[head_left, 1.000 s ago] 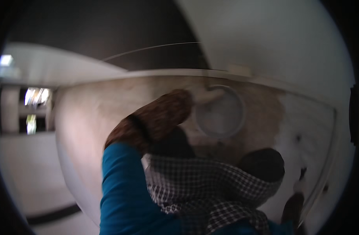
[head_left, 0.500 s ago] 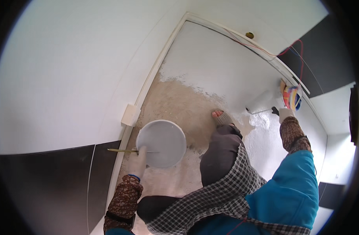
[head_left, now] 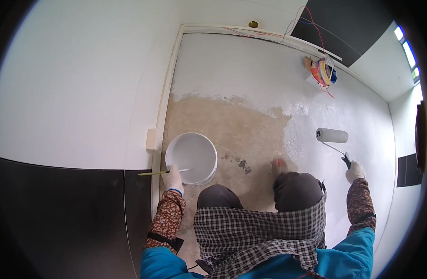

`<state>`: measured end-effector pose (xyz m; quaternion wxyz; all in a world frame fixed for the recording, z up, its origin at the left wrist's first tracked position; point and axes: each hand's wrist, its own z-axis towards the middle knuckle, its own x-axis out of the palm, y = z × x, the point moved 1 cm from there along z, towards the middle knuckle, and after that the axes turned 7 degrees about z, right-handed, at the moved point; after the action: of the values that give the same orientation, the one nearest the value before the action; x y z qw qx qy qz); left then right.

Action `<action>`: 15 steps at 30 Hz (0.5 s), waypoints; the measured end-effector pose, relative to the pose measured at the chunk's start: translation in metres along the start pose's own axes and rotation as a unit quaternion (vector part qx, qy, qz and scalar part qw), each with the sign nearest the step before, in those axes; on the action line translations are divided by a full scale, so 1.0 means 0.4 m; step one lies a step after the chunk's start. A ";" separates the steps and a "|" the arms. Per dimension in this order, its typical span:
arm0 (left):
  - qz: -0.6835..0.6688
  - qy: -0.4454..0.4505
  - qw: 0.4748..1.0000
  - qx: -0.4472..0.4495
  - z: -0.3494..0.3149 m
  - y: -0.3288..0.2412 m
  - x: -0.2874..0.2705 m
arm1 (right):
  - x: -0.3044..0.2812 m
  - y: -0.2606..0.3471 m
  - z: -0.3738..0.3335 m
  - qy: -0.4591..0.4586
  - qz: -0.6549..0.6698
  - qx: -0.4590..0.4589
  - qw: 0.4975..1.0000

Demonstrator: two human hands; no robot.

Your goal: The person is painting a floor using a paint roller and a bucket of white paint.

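My gloved left hand is closed at the near-left rim of a white bucket, which stands upright on the floor. A thin yellowish stick passes through this hand, and its pale end reaches over the bucket. Whether the fingers also grip the rim is hidden. In my gloved right hand is the dark handle of a paint roller. Its grey sleeve lies over the wet, shiny light-grey coating on the right part of the floor.
Bare brownish floor lies between the bucket and the coating. A colourful bag-like bundle with red and blue wires sits by the far right wall. White skirting and a small white box edge the left wall. My bent knees are in front.
My right hand has drawn the roller back from the colourful bundle toward me. My knees and foot have shifted, and the view has turned. The left hand stays at the bucket with the stick.
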<state>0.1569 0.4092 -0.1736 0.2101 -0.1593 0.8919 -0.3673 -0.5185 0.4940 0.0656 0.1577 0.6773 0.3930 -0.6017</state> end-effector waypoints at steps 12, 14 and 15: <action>-0.156 0.042 0.986 -0.043 -0.099 -0.063 0.020 | 0.197 0.344 -0.071 0.264 0.589 0.037 0.763; -0.153 0.038 0.987 -0.019 -0.099 -0.063 0.030 | 0.202 0.385 -0.112 0.297 0.639 0.041 0.708; -0.148 0.038 0.988 -0.005 -0.099 -0.058 0.031 | 0.200 0.399 -0.130 0.317 0.671 0.046 0.669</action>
<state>0.1297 0.4113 -0.1346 0.1185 -0.2760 0.8679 -0.3957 -0.3701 0.4547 -0.0390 0.3530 0.9147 -0.1693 -0.0997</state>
